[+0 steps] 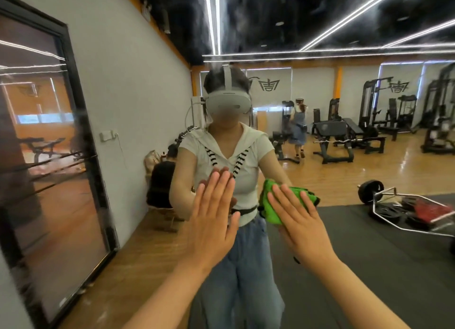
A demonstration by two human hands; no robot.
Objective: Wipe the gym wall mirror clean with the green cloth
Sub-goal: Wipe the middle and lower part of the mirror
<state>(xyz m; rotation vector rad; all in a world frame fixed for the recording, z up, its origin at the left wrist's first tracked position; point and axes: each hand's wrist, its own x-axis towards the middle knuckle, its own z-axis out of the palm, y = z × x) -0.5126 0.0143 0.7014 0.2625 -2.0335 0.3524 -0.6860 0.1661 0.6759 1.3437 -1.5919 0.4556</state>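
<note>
While left hand (211, 215) lies flat on mirror (369, 161), fingers straight, right hand (301, 222) presses green cloth (270, 213), open-palmed.

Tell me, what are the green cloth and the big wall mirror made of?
The green cloth looks like soft, slightly fuzzy fabric, perhaps microfibre: it bunches into folds under the right hand. The wall mirror looks like smooth, shiny glass: it gives a clear reflection, with hazy streaks near the top.
</note>
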